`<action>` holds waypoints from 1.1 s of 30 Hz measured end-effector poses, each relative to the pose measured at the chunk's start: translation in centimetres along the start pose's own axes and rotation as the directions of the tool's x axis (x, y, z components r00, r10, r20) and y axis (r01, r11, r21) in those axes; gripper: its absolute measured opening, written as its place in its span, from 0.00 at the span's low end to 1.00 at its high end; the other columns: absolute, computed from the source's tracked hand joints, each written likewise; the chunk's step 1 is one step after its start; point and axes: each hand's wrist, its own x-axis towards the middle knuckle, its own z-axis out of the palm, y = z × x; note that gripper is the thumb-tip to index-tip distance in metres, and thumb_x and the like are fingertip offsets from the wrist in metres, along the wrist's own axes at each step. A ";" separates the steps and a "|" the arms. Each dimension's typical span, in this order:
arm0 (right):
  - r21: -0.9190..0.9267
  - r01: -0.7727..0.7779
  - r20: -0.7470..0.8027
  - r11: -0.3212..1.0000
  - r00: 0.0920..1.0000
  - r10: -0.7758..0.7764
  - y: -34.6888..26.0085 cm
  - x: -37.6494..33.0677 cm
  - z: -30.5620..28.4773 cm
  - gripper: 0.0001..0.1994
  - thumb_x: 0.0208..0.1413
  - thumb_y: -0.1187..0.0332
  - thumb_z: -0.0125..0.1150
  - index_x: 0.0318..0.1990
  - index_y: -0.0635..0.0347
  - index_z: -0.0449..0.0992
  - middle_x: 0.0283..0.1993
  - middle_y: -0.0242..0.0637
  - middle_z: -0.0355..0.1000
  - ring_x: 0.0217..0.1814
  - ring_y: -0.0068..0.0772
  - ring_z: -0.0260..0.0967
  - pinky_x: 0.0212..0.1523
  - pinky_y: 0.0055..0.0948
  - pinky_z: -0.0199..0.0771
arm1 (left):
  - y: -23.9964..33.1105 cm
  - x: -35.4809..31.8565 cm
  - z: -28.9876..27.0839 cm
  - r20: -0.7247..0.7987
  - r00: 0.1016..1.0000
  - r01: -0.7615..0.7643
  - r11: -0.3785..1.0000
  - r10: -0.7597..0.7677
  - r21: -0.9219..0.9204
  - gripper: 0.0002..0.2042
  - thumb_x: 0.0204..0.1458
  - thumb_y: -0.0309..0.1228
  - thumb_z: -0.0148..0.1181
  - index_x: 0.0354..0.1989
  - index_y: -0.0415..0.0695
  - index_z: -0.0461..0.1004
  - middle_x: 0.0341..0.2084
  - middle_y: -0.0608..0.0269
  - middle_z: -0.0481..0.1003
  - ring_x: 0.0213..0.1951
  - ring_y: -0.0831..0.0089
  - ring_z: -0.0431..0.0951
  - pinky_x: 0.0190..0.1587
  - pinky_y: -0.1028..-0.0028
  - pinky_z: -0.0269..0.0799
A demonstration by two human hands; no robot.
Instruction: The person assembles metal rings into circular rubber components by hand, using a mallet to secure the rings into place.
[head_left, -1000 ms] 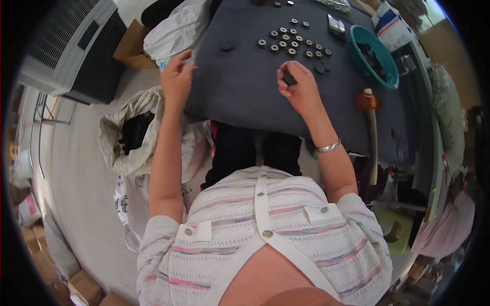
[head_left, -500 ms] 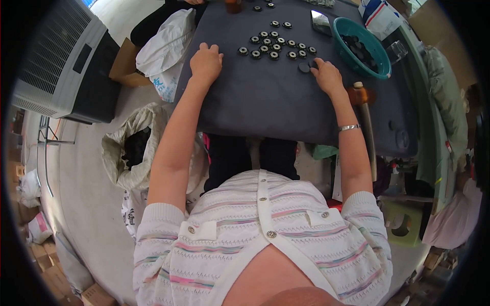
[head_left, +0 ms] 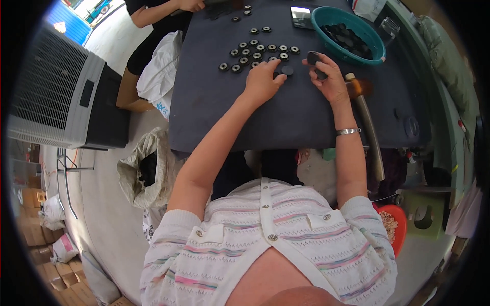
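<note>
My right hand (head_left: 331,81) holds two black round discs; the upper disc (head_left: 313,57) is raised at the fingertips, and the lower disc (head_left: 321,74) sits against the fingers. My left hand (head_left: 263,80) reaches in over the dark table, its thumb and forefinger apart. Between them shows part of a dark piece, and I cannot tell whether they touch it. A flat black disc (head_left: 288,70) lies just right of these fingertips. Beyond the left hand spread several black round parts with silver, holed centres (head_left: 260,48), partly hidden by its fingers.
A teal basin (head_left: 375,48) of black discs stands at the far right, beside a phone (head_left: 302,17) and a glass jar (head_left: 390,28). An amber-headed mallet (head_left: 375,137) lies right of my right forearm. Across the table's far left is another person's hand (head_left: 192,5).
My left hand has moved right, from the table's left side to the discs. My right hand has lifted discs off the table and turned its fingers up. The whole view has shifted a little.
</note>
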 end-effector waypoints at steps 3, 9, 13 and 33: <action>-0.003 0.010 0.036 1.000 0.999 -0.009 0.0 0.0 -0.2 0.17 0.54 0.78 0.55 0.53 0.62 0.70 0.42 0.43 0.75 0.25 0.17 0.63 0.18 0.13 0.58 | 0.9 1.0 1.7 0.062 0.998 -0.026 0.952 0.007 0.306 0.21 0.46 0.39 0.64 0.48 0.44 0.75 0.38 0.51 0.76 0.39 0.55 0.78 0.40 0.59 0.74; -0.037 0.055 0.112 0.998 0.992 -0.050 -0.3 -0.1 0.3 0.18 0.53 0.78 0.56 0.54 0.63 0.70 0.42 0.41 0.74 0.26 0.18 0.64 0.19 0.14 0.60 | 2.1 2.2 3.0 0.151 0.985 -0.004 0.858 -0.085 0.514 0.18 0.47 0.39 0.62 0.44 0.42 0.76 0.38 0.51 0.76 0.39 0.52 0.79 0.40 0.59 0.75; 0.023 0.013 0.113 1.000 0.993 -0.016 -0.1 -0.1 0.3 0.18 0.54 0.78 0.56 0.53 0.63 0.70 0.42 0.41 0.74 0.27 0.18 0.64 0.19 0.14 0.61 | 0.1 1.6 2.0 0.079 0.997 -0.007 0.981 -0.008 0.194 0.18 0.47 0.37 0.64 0.45 0.41 0.75 0.32 0.55 0.75 0.29 0.63 0.78 0.33 0.67 0.74; -0.051 -0.089 0.214 0.995 0.972 0.098 -0.1 -6.6 9.9 0.14 0.57 0.70 0.50 0.48 0.64 0.74 0.35 0.38 0.73 0.22 0.19 0.64 0.14 0.15 0.57 | 5.3 -9.2 -6.2 0.124 0.982 0.168 0.367 -0.139 -0.915 0.18 0.53 0.24 0.61 0.54 0.41 0.70 0.32 0.67 0.73 0.24 0.82 0.70 0.20 0.84 0.58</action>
